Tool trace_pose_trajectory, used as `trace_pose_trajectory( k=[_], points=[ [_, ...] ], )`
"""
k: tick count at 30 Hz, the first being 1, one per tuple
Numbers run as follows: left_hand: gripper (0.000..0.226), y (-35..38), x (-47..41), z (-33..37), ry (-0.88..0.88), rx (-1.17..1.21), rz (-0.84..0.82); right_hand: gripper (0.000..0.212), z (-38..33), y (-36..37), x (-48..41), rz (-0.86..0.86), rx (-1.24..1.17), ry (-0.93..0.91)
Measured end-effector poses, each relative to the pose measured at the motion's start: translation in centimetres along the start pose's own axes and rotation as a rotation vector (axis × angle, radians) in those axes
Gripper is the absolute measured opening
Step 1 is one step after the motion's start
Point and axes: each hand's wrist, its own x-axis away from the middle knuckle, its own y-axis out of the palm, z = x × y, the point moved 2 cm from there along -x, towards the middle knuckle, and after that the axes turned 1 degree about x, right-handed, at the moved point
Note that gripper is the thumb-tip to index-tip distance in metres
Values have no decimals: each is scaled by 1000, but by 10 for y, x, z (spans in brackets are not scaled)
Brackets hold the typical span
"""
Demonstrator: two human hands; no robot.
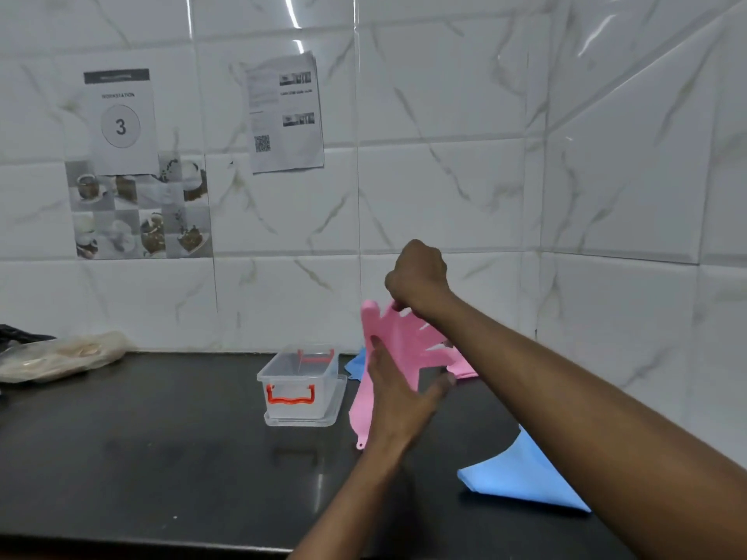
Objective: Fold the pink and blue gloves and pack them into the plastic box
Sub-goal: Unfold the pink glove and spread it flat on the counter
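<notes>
A pink glove hangs upright above the black counter, fingers pointing up and to the right. My right hand pinches its fingertip end from above. My left hand lies flat against the glove's middle, fingers spread. A second pink glove lies behind on the counter. One blue glove lies flat near the front right, partly under my right forearm. Another blue glove peeks out behind the pink one. The clear plastic box with orange handles stands open to the left, sitting on its lid.
The black counter runs to a front edge at the bottom. A crumpled plastic bag lies at the far left by the wall. White marble tiles with taped paper sheets form the back wall and right corner.
</notes>
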Motion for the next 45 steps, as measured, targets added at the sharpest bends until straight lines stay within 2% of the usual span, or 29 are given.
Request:
trace_pose_trajectory(
  k=[2, 3, 5, 6, 7, 8, 10, 12, 13, 15, 17, 19, 20, 21, 23, 25, 27, 29, 30, 31, 32, 33, 34, 36, 38, 41, 45],
  points=[
    [130, 7, -9, 4, 43, -33, -10, 30, -6, -3, -1, -91, -188, 85],
    [122, 8, -15, 7, 47, -1, 37, 24, -8, -4, 2, -153, -321, 135],
    [70, 5, -30, 13, -11, 188, 164, 7, -14, -4, 13, -338, -513, 173],
    [43, 1, -38, 13, -88, 372, 224, 10, -14, -3, 18, -432, -557, 171],
    [25, -4, -46, 11, -175, 622, 245, 17, -12, -2, 19, -500, -606, 172],
    [20, -11, -54, 6, -259, 859, 210, 21, -6, -4, 18, -513, -667, 177],
    [31, -29, -61, -8, -306, 1172, 81, 16, 19, -13, 8, -347, -757, 181],
    [44, -45, -59, -18, -298, 1401, -13, 15, 61, -15, 1, -133, -656, 219],
    [46, -49, -57, -23, -309, 1482, -32, 24, 85, -9, 4, -98, -570, 277],
    [47, -49, -55, -26, -352, 1573, -32, 40, 128, 16, 26, -215, -569, 465],
    [44, -43, -53, -18, -374, 1638, -28, 63, 158, 48, 58, -435, -795, 710],
    [45, -38, -53, -7, -360, 1704, -32, 96, 180, 78, 81, -523, -1040, 872],
    [47, -37, -53, -2, -346, 1743, -38, 104, 185, 90, 88, -528, -1158, 911],
    [48, -37, -53, 2, -325, 1770, -40, 103, 186, 100, 93, -528, -1286, 915],
    [46, -39, -54, 4, -288, 1777, -30, 84, 180, 113, 98, -520, -1515, 848],
    [49, -43, -54, -1, -271, 1778, -3, 57, 171, 114, 100, -501, -1592, 749],
    [54, -48, -51, -14, -268, 1770, 34, 36, 167, 115, 100, -466, -1606, 725],
    [57, -54, -43, -31, -274, 1738, 60, 20, 169, 116, 98, -406, -1526, 691],
    [57, -57, -37, -41, -271, 1697, 51, 28, 174, 117, 96, -350, -1388, 662],
    [55, -62, -30, -52, -277, 1637, 35, 44, 181, 117, 97, -298, -1196, 648],
    [54, -67, -21, -64, -303, 1574, 18, 60, 189, 116, 100, -259, -986, 647],
    [57, -72, -11, -78, -363, 1514, 22, 67, 195, 114, 104, -231, -777, 636],
    [60, -77, -2, -92, -454, 1458, 46, 65, 201, 112, 108, -224, -586, 603],
    [59, -89, 14, -115, -668, 1322, 107, 48, 212, 109, 113, -226, -299, 538],
    [47, -100, 21, -127, -770, 1115, 140, 41, 216, 105, 113, -233, -157, 487],
    [36, -113, 18, -135, -788, 791, 207, 38, 216, 97, 112, -253, -15, 446],
    [33, -122, 9, -151, -732, 630, 259, 29, 214, 96, 117, -219, 233, 321]
  ],
)
